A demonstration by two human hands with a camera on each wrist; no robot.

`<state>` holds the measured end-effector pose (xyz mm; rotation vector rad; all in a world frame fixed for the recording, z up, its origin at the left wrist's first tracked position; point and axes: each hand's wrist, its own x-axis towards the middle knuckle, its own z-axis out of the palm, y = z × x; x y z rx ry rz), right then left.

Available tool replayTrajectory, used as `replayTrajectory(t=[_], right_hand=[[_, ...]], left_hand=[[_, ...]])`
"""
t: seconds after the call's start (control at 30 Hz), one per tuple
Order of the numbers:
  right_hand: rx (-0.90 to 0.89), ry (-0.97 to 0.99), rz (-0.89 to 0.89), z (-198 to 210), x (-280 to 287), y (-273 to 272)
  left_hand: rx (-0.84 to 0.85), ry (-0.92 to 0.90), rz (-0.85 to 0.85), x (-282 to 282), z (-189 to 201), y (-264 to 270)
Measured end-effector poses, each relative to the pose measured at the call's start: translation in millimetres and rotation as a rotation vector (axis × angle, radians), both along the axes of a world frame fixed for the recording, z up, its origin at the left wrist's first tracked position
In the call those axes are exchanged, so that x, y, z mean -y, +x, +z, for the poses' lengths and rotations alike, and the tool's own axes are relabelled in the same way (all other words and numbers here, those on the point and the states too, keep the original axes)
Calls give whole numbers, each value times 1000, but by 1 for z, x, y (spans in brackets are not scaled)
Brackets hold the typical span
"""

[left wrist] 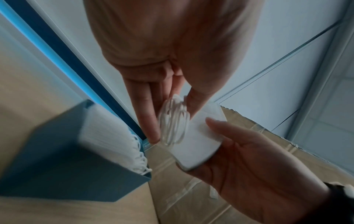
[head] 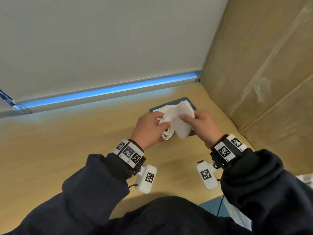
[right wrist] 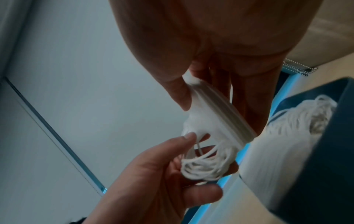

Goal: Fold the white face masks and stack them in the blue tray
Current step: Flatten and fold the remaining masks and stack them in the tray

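Gripping a folded bundle of masks [head: 180, 123], the right hand [head: 202, 126] pinches it while the left hand [head: 149, 128] holds its ear loops [head: 166, 135] above the blue tray [left wrist: 57, 171], which holds stacked masks [left wrist: 111, 136] beside a cardboard box [head: 262, 73].

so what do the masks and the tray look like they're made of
Masks: soft matte white non-woven fabric, judging by the layered edges, with stringy elastic-looking ear loops. Blue tray: smooth, stiff, thin walls with a dull sheen, probably plastic.

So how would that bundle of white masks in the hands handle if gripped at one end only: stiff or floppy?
The mask bundle probably flexes rather than staying flat: the right hand pinches thin stacked layers. The ear loops hang slack by the left hand, so they likely dangle and snag. It looks light.
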<state>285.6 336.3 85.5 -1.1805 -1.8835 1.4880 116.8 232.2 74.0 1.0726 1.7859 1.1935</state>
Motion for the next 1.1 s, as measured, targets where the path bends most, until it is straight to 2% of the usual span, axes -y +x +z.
replayTrajectory(t=[0.13, 0.33, 0.4, 0.57, 0.73, 0.83, 0.97, 1.1], right_hand=[[-38, 41, 56, 10, -38, 17], [-64, 95, 51, 14, -93, 12], [-40, 95, 59, 7, -105, 5], [31, 90, 56, -21, -126, -3], [109, 14, 24, -50, -152, -3], [154, 36, 39, -62, -158, 0], [169, 117, -7, -63, -159, 10], [325, 231, 3, -76, -167, 11]], left_hand=[[96, 46, 22, -49, 6, 33], [43, 101, 8, -113, 10, 53], [72, 84, 23, -126, 4, 51], [346, -9, 85, -149, -21, 48], [418, -173, 82, -180, -40, 52], [354, -272, 56, -187, -52, 49], [159, -283, 140, -190, -62, 40], [-112, -360, 16, -192, -64, 51]])
